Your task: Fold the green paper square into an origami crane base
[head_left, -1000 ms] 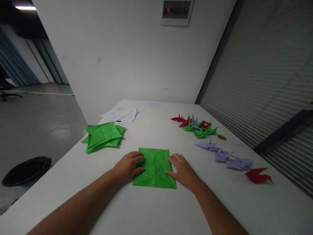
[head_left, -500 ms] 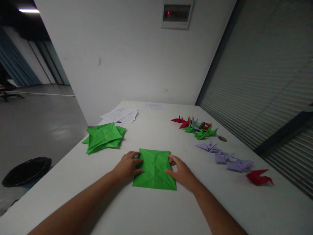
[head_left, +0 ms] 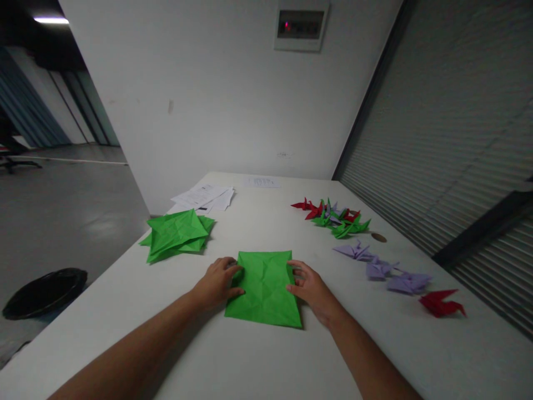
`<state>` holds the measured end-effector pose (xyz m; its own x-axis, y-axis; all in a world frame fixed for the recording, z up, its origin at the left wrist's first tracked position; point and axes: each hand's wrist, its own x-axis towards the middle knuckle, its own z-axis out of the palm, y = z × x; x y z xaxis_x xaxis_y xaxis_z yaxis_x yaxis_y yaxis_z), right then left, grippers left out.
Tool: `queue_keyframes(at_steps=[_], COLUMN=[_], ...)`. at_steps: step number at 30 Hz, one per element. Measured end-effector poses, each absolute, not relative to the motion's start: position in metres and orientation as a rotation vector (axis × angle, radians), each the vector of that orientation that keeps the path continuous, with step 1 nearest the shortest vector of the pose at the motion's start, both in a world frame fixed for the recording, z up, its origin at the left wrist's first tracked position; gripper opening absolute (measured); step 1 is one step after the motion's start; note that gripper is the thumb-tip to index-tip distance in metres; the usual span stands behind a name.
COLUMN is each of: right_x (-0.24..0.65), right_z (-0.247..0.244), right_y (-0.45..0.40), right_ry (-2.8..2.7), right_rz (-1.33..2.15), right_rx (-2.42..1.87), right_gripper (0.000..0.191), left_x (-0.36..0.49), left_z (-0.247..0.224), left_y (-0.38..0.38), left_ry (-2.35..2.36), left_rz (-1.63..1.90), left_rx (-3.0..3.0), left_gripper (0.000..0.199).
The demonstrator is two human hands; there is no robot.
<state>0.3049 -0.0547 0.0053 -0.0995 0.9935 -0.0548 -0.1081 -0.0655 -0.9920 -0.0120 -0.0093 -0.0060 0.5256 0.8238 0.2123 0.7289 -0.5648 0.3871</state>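
Note:
A creased green paper square (head_left: pixel 264 289) lies on the white table in front of me. My left hand (head_left: pixel 219 283) is at its left edge, thumb and forefinger resting on the paper with the fingers apart. At the right edge is my right hand (head_left: pixel 310 289), its fingers spread and the thumb and fingertips touching the border of the sheet. Neither hand is closed round the paper. The right edge looks slightly raised off the table.
Several creased green sheets (head_left: pixel 177 233) are stacked at the left, before white printed papers (head_left: pixel 204 197). Folded cranes (head_left: pixel 339 219) in red, green and purple cluster at the back right; purple cranes (head_left: pixel 378 268) and a red crane (head_left: pixel 441 303) line the right. A black bin (head_left: pixel 45 291) stands left.
My right hand has moved slightly to the right along with the paper's right edge. The square looks a little wider and flatter. My left hand has hardly moved.

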Motion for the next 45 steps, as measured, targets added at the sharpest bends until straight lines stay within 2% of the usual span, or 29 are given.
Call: queue_keyframes(at_steps=[12,21,23,28,36,45], right_x=[0.300,0.296,0.296,0.300,0.307,0.311], right_z=[0.006,0.005,0.005,0.003,0.008,0.004], right_y=[-0.057,-0.057,-0.057,-0.055,-0.052,-0.049], right_ry=[-1.170,-1.047,-1.038,-1.095,-1.389,-1.500], right_rz=[1.410,1.311,1.303,1.241,0.922,0.784], right_rx=[-1.061,-0.969,-0.959,-1.005,-1.171,-1.236], right_gripper=[0.046,0.044,0.044,0.042,0.033,0.030], left_x=[-0.014,-0.006,-0.004,-0.002,-0.005,-0.009], left_z=[-0.007,-0.006,-0.009,-0.007,-0.001,-0.001], left_y=[-0.009,-0.015,-0.014,-0.009,-0.009,-0.006], left_ry=[1.263,1.200,1.183,1.052,1.140,1.181], left_rz=[0.673,0.835,0.870,1.037,1.051,1.065], left_rx=[2.418,2.013,1.865,1.543,1.563,1.740], left_gripper=[0.065,0.081,0.076,0.042,0.039,0.028])
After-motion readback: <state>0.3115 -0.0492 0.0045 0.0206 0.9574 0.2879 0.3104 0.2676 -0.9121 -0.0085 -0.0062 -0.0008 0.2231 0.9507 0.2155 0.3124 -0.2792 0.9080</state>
